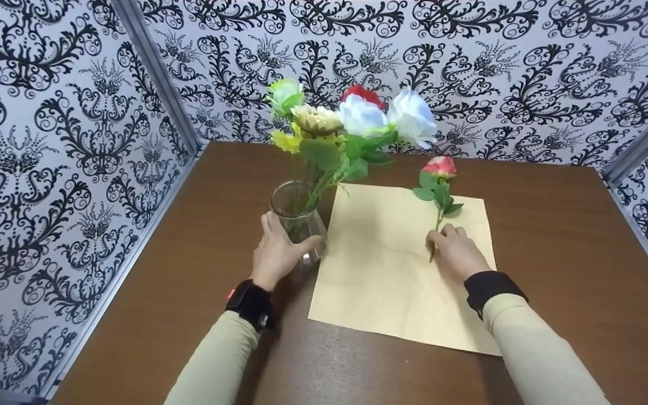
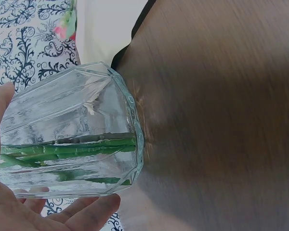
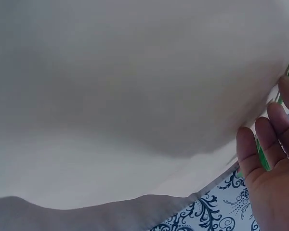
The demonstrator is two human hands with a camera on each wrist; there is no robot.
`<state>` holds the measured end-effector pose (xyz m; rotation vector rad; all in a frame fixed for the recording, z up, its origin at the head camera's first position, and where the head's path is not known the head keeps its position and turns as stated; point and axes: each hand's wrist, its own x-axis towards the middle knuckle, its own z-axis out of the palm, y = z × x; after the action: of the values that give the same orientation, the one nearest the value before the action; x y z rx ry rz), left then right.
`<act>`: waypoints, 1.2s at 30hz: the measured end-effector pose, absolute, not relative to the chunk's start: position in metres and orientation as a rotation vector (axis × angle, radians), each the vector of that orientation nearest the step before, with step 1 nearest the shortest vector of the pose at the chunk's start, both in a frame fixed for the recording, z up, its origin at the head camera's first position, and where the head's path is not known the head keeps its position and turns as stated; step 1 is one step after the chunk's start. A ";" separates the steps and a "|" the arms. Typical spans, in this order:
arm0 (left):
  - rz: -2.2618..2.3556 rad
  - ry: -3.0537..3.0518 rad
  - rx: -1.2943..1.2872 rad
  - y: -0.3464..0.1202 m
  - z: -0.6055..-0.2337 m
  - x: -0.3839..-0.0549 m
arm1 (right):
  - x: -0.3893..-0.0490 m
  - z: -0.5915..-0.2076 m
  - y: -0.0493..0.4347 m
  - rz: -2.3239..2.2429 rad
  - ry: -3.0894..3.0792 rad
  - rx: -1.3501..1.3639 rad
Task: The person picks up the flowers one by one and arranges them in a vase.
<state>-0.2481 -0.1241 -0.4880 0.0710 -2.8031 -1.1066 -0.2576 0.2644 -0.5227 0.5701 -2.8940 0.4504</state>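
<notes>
My left hand (image 1: 282, 250) grips a clear glass vase (image 1: 315, 228) from its left side, thumb across the front. Green stems (image 2: 106, 144) show through the vase's faceted wall in the left wrist view. Above its rim spread artificial flowers: a cream bloom (image 1: 317, 119), a red one (image 1: 364, 94), pale blue roses (image 1: 413, 115), a green rose (image 1: 286, 95) and yellow petals (image 1: 286, 140). Over the paper, my right hand (image 1: 459, 250) pinches the lower stem of a pink rose (image 1: 440, 167), whose head points away. In the right wrist view that rose is mostly hidden.
A tan paper sheet (image 1: 374, 281) lies on the brown table (image 1: 571, 259), just right of the vase. Patterned black-and-white panels (image 1: 470, 67) stand behind and at both sides, with a grey metal post (image 1: 155, 73) at the left corner.
</notes>
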 end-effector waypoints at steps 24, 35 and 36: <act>-1.107 -2.786 0.059 -0.123 -0.487 -0.247 | -0.263 -0.512 0.256 0.693 -3.109 -0.110; -1.095 -2.794 0.065 -0.123 -0.486 -0.247 | -0.260 -0.510 0.271 0.901 -3.108 -0.215; -1.095 -2.795 0.067 -0.123 -0.486 -0.247 | -0.259 -0.510 0.272 0.898 -3.097 -0.198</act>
<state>-0.2471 -0.1233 -0.4863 0.0673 -2.7946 -1.0948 -0.2591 0.2719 -0.5098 -0.1981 -3.0967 0.8982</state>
